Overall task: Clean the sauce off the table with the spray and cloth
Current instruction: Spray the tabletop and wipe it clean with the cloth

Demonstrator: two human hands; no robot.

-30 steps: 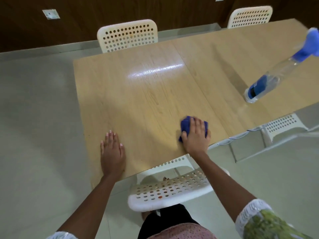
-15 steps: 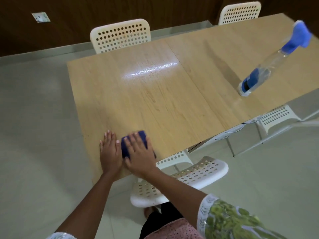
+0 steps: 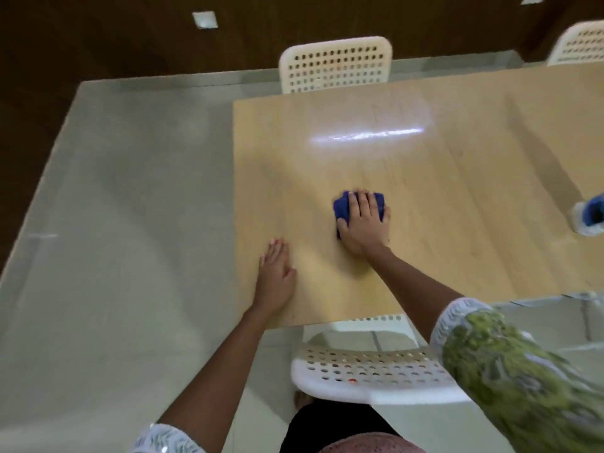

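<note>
Near chair: a white perforated plastic chair [image 3: 372, 377] stands tucked just under the near edge of the table, between the person's arms.
Left hand: the left hand [image 3: 276, 276] rests flat on the pale wood-grain table [image 3: 457, 197] near its near left corner, fingers straight and close together, holding nothing; it looks like a brace.
Right hand: the right hand [image 3: 364, 223] presses down on a folded dark blue cloth [image 3: 343, 207], fingers [image 3: 362, 204] spread over the top of it and lightly curved, not wrapped round it.
Cloth position: flat on the table, farther in than the left hand and well apart from it.
Sauce: no stain can be made out on the wood; motion blur may hide it.
Spray: a clear plastic spray bottle with a blue label [image 3: 590, 219] stands at the right edge of view, only its base showing.
Far side: a cream perforated chair back [image 3: 336, 65] stands behind the table.
Step in hand: wiping, judged late in the task.
Next move: probably firm even strokes over any unwiped wood, then checking for residue.
</note>
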